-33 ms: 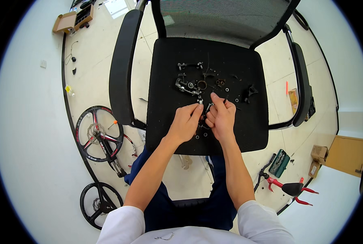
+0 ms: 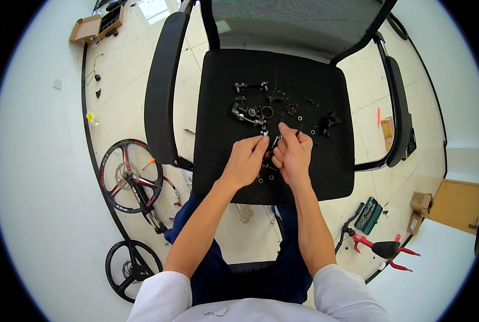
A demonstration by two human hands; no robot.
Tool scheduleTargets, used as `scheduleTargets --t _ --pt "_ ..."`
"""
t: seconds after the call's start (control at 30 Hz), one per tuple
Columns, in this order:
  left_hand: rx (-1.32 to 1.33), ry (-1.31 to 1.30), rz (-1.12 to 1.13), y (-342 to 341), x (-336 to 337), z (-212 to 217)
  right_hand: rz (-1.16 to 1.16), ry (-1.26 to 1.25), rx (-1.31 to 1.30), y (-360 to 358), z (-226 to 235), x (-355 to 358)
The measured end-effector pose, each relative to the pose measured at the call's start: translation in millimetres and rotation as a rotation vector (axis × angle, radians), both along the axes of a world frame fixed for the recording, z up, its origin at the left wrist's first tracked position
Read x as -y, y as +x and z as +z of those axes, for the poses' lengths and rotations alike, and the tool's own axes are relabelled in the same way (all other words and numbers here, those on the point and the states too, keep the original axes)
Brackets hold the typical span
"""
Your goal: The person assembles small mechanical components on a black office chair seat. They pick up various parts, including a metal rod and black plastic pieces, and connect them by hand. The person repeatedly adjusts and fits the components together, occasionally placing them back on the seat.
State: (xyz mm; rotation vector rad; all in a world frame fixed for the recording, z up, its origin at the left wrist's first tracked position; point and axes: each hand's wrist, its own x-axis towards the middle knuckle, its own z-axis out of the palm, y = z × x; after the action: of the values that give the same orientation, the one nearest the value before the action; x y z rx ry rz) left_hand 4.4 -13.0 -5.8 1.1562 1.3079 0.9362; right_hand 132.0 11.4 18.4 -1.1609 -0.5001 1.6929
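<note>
My left hand (image 2: 244, 160) is closed over the black chair seat (image 2: 218, 172), its thumb and finger pinching a small silver metal part (image 2: 265, 133). Just to its right, my right hand (image 2: 293, 154) is curled closed. A thin dark rod (image 2: 299, 130) shows beside its fingertips; whether the fingers hold it is unclear. Between the hands lies a dark and silver part (image 2: 274, 145), partly hidden. Beyond them rest a black and silver bicycle mechanism (image 2: 246, 114), a brownish ring (image 2: 266, 112) and a narrow metal bracket (image 2: 251, 86).
Small washers (image 2: 300, 118) and a black knob-like piece (image 2: 331, 123) lie on the seat's right. Armrests (image 2: 164, 88) flank it. On the floor are spoked wheels (image 2: 131, 176), a green toolbox (image 2: 368, 216), a red and black frame part (image 2: 385, 249) and cardboard boxes (image 2: 457, 205).
</note>
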Motion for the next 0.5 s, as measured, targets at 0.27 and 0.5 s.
scheduleTargets --t 0.27,0.5 --pt "-0.121 -0.239 -0.039 -1 -10 1 0.144 0.177 0.396 -3 -9 9" --pt "-0.184 0.002 -0.004 3 -4 8 0.106 0.066 -0.279 19 -15 0"
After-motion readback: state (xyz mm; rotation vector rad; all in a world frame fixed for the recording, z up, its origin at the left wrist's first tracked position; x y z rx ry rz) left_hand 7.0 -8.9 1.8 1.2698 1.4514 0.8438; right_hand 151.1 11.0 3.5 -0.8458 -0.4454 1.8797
